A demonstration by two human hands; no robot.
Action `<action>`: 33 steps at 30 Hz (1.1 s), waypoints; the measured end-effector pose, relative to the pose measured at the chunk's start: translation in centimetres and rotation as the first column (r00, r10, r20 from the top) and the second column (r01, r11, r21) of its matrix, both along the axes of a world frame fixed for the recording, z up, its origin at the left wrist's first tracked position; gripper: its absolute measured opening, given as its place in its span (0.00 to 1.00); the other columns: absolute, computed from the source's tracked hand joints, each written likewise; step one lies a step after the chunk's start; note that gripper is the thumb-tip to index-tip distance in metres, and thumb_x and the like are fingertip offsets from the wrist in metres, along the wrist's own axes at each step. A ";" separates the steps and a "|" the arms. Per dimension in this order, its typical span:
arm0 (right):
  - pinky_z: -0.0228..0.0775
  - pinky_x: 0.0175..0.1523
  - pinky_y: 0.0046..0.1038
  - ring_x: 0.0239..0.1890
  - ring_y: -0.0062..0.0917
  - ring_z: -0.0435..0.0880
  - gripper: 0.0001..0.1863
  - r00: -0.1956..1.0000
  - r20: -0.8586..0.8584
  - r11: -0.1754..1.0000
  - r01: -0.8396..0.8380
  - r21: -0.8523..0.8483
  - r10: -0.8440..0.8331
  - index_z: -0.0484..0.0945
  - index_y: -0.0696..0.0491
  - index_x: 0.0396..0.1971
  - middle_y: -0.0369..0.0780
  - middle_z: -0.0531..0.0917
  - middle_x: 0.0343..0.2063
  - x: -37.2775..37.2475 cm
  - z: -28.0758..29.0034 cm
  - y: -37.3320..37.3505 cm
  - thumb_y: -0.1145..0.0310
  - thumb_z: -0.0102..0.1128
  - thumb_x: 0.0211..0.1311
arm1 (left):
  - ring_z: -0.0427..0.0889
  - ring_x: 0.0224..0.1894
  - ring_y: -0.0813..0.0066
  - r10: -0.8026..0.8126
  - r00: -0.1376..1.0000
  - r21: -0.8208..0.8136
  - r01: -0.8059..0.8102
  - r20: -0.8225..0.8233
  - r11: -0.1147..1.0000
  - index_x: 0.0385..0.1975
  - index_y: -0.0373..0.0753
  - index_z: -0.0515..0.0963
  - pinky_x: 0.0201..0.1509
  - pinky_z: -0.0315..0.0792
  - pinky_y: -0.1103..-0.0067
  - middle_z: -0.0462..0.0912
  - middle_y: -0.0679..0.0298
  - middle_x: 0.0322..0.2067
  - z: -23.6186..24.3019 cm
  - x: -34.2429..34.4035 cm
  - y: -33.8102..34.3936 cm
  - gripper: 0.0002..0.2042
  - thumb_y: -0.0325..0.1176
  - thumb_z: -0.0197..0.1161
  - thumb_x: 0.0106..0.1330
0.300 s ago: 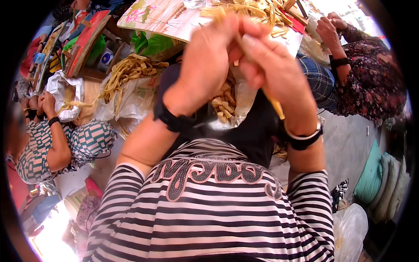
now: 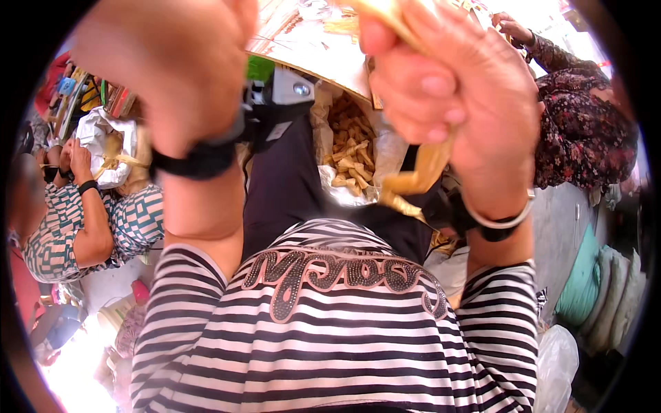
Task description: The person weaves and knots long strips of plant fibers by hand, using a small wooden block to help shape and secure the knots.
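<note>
Left hand (image 2: 175, 65) just got moved well apart from the right hand (image 2: 454, 82), so the close two-handed work looks spread out now.
Left fingers are blurred and cut off, grip can't be told; right fingers are curled closed around the tan strip (image 2: 434, 164), its bent tail left hanging below the fist.

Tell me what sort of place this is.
Probably a small handcraft workshop: a tan strip in the right hand, many small tan pieces and a co-worker nearby.
</note>
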State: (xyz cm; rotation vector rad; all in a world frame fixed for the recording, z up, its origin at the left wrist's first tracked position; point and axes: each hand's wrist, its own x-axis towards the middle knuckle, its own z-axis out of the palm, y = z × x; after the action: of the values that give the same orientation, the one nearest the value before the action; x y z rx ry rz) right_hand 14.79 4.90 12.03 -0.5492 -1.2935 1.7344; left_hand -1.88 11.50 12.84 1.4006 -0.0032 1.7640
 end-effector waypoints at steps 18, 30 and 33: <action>0.46 0.15 0.15 0.11 0.08 0.59 0.15 0.882 0.134 0.800 0.467 -0.375 -0.452 0.75 0.55 0.22 0.28 0.68 0.11 -1.4 -13.4 -2.9 0.63 0.48 0.66 | 0.77 0.32 0.71 0.111 0.409 -0.093 -0.447 -0.906 0.890 0.25 0.32 0.75 0.35 0.70 0.78 0.75 0.54 0.39 -13.2 1.8 -5.8 0.07 0.20 0.53 0.46; 0.58 0.23 0.13 0.20 0.08 0.68 0.09 0.809 0.462 0.909 0.417 -0.017 -0.363 0.75 0.60 0.30 0.33 0.77 0.19 1.0 -13.1 -4.6 0.71 0.62 0.54 | 0.67 0.22 0.88 -0.237 0.516 -0.444 -0.325 -0.823 0.835 0.22 0.32 0.73 0.22 0.61 0.85 0.72 0.67 0.17 -14.0 1.2 -7.0 0.03 0.25 0.55 0.52; 0.53 0.20 0.13 0.17 0.07 0.64 0.09 0.762 0.479 0.898 0.405 0.174 -0.436 0.76 0.61 0.36 0.32 0.76 0.17 1.3 -14.2 -4.8 0.72 0.59 0.57 | 0.67 0.21 0.87 -0.364 0.503 -0.545 -0.276 -0.784 0.792 0.22 0.33 0.73 0.22 0.62 0.85 0.72 0.69 0.17 -14.2 1.0 -6.5 0.02 0.25 0.55 0.52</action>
State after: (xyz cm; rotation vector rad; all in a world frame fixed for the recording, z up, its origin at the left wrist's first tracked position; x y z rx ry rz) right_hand 16.14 0.12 -2.13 -1.2283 -1.4291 1.2000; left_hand -0.90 5.00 -1.39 1.5772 1.0076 0.6605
